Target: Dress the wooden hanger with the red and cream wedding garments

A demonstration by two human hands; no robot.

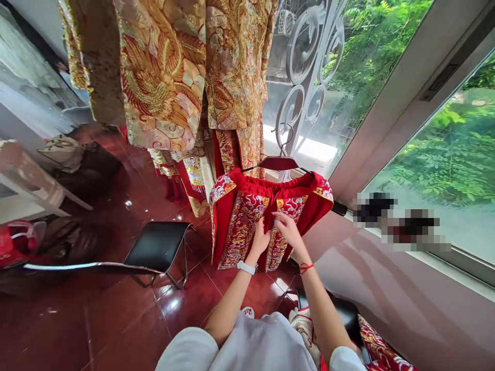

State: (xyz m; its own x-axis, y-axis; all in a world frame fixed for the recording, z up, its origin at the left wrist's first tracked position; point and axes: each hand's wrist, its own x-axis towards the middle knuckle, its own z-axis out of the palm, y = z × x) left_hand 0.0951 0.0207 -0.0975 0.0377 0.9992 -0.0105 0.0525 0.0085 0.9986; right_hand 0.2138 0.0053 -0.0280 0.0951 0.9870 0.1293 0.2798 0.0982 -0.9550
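Note:
A red embroidered skirt (247,221) with a gathered waistband hangs in front of me on a dark hanger (280,163). Gold and silver patterns cover its two front panels, parted by a plain red gap. My left hand (262,238) is closed at the inner edge of the left panel, its fingertips pinching the cloth. Beside it, my right hand (288,229) lies against the right panel with fingers stretched and somewhat apart. Its thumb is partly hidden.
Gold embroidered garments (162,77) hang above and behind the skirt. A black chair (158,246) stands left on the red tiled floor (116,309). White scrollwork (305,51) rises before the window. Low at right, another black seat (344,314) sits near folded red embroidered cloth (381,342).

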